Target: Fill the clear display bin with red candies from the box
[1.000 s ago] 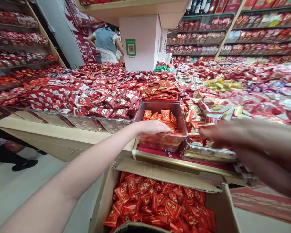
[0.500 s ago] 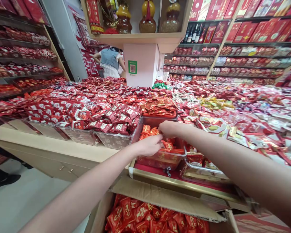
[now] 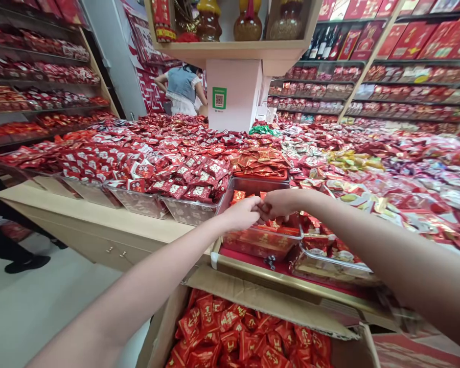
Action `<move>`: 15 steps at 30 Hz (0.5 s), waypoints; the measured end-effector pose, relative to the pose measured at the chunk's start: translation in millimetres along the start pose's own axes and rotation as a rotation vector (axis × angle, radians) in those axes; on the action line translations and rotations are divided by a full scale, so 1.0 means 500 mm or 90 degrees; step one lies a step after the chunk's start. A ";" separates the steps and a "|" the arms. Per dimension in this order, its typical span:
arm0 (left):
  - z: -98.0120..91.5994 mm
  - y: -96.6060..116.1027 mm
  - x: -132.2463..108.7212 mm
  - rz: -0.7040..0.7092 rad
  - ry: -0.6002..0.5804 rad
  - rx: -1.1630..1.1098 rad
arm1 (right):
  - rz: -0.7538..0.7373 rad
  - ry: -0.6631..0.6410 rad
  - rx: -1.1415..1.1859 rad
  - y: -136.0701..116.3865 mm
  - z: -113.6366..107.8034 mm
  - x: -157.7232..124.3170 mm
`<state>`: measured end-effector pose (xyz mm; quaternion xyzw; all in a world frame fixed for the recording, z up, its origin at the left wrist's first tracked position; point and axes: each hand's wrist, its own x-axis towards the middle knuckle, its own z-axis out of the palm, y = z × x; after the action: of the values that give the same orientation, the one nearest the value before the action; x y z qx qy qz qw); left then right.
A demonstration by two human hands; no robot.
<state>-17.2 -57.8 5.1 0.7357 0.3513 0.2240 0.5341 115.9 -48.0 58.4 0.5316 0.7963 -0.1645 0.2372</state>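
Note:
Both my hands meet over a clear plastic bin (image 3: 253,245) at the counter's front edge, which holds red and gold candy packets (image 3: 238,196). My left hand (image 3: 243,213) is curled closed, knuckles up, at the bin's middle. My right hand (image 3: 279,203) is also closed, its fingers touching those of the left. What the fingers grip is hidden. Below my arms an open cardboard box (image 3: 253,294) is full of the same red packets (image 3: 249,335).
A wide counter (image 3: 99,214) carries many bins heaped with red wrapped sweets (image 3: 157,158). Another clear bin (image 3: 329,263) sits right of mine. A white pillar (image 3: 233,94) rises behind. A person in a blue top (image 3: 182,89) stands far back. Shelves line both walls.
My right hand swung in from the right and joined my left over the bin. The left hand went from flat above the packets to curled closed. The view tilted up.

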 end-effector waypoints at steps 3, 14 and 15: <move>-0.020 0.002 -0.007 0.060 0.085 0.116 | -0.020 0.054 -0.033 -0.002 -0.007 -0.006; -0.089 -0.008 -0.048 0.040 0.027 0.623 | -0.029 0.174 -0.070 -0.010 -0.009 -0.038; -0.087 -0.007 -0.044 0.030 0.009 0.638 | -0.026 0.175 -0.069 -0.011 -0.008 -0.037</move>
<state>-63.2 -46.2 17.2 0.9079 0.4025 0.0451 0.1077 116.1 -62.4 72.0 0.5193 0.8395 -0.0520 0.1511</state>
